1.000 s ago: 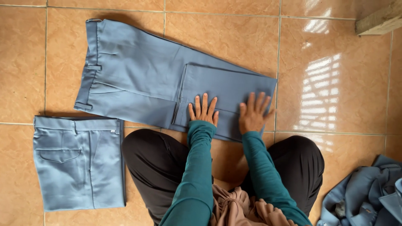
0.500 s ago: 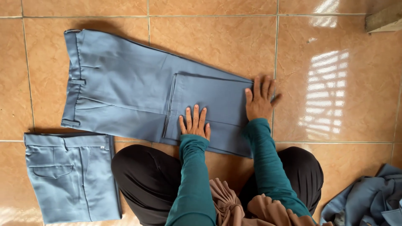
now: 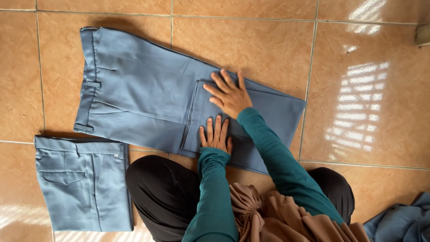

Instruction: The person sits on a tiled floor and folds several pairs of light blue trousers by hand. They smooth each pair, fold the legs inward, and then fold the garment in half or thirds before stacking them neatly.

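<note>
Two flat hands on blue trousers [image 3: 148, 94] spread across the tiled floor [image 3: 367, 89].
Left hand [image 3: 216, 134] and right hand [image 3: 230, 93], fingers spread, gripping nothing, press the doubled-back leg; folded trousers [image 3: 83, 183] lie just below the waistband.

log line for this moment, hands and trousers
left hand: flat on folded leg end | right hand: flat on same fold | trousers: on tile floor | folded trousers: beside left knee

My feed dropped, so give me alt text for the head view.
Both hands, left hand and right hand, press flat on grey-blue cloth trousers half-folded on the tan tiled floor. A folded matching pair lies at left.
</note>
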